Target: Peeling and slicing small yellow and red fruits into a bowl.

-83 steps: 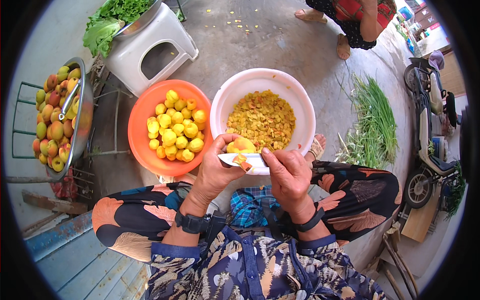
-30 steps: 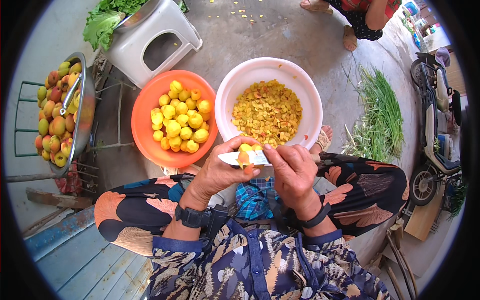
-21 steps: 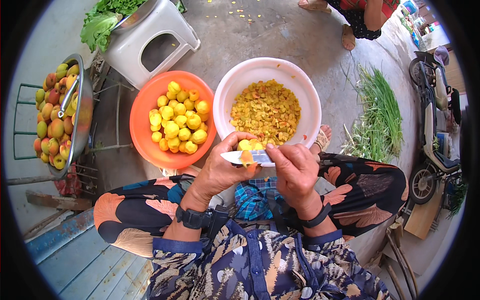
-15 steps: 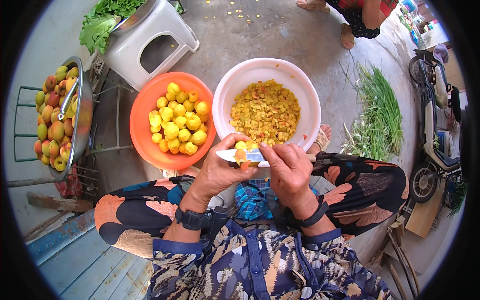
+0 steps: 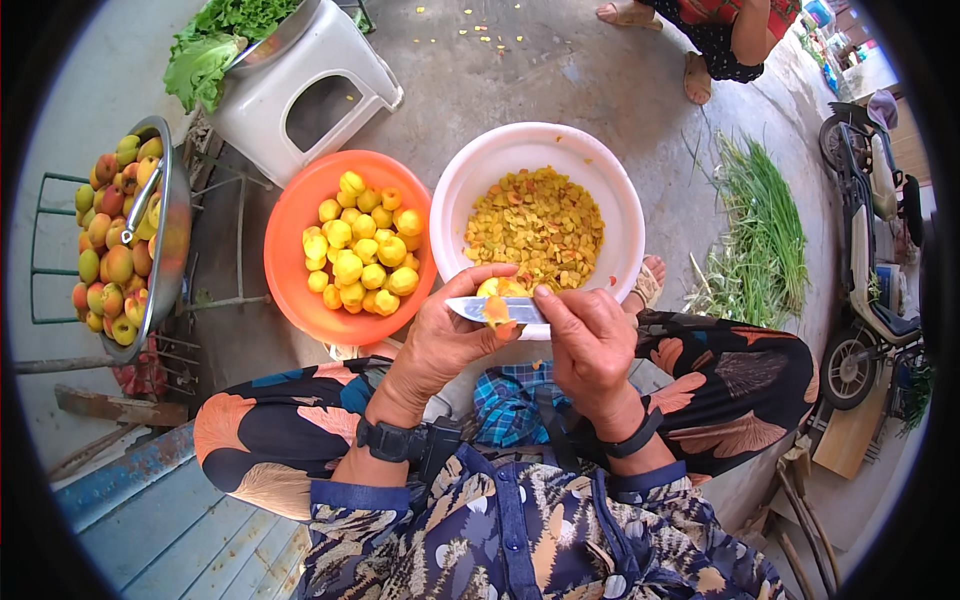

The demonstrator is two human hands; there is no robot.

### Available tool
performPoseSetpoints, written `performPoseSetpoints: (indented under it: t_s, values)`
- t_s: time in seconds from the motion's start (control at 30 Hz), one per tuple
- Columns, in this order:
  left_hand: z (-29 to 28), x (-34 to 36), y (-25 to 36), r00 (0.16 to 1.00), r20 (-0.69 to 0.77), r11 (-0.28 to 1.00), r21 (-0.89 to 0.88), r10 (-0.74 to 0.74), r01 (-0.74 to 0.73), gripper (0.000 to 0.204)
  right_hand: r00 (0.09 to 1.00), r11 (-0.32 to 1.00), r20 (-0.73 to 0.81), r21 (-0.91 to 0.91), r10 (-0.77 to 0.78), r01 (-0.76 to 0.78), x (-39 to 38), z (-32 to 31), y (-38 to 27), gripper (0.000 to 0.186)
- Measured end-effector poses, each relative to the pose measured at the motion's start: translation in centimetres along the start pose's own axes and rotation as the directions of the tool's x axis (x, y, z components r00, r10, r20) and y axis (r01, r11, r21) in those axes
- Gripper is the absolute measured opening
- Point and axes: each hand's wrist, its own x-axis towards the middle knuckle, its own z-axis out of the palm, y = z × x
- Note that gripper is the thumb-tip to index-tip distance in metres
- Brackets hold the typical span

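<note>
My left hand (image 5: 440,338) is closed around a partly peeled yellow peach (image 5: 503,287), just over the near rim of a pale pink basin (image 5: 455,185). In my right hand (image 5: 597,345) is a knife (image 5: 522,311), its blade lying flat across the near side of the peach and hiding part of it. A piece of orange peel (image 5: 496,312) rests against the blade. Many small peelings (image 5: 535,225) cover the bottom of the pink basin. Left of it, an orange basin (image 5: 285,255) holds several peeled yellow peaches (image 5: 348,267).
At far left, a metal bowl (image 5: 178,215) of unpeeled peaches sits on a green rack. A white stool (image 5: 255,115) bears leafy greens (image 5: 205,70). Green onions (image 5: 765,225) lie on the floor at right, near a scooter (image 5: 858,240). Another person's feet (image 5: 697,78) show at the top.
The knife has shifted slightly to the right along the peach, and the peel piece now lies over its blade. The whole view has moved slightly.
</note>
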Motion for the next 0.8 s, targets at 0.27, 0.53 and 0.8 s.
performPoseSetpoints:
  t_s: [0.27,0.53,0.8]
  values:
    - [-0.3,-0.1,-1.2,0.995,-0.052,0.995,0.047,0.091,-0.089,0.066,0.995,0.995,0.031,-0.012,-0.099,0.1,-0.3,0.6,-0.5,0.045]
    - [-0.2,-0.1,-1.1,0.997,0.007,0.991,-0.109,0.076,-0.075,0.067,0.993,0.989,0.06,-0.111,0.102,-0.095,-0.9,0.3,2.0,0.037]
    - [-0.3,0.1,-0.8,0.995,-0.047,0.995,0.049,0.085,-0.083,0.066,0.999,1.0,0.05,0.019,0.001,-0.002,0.1,-0.3,0.6,0.038]
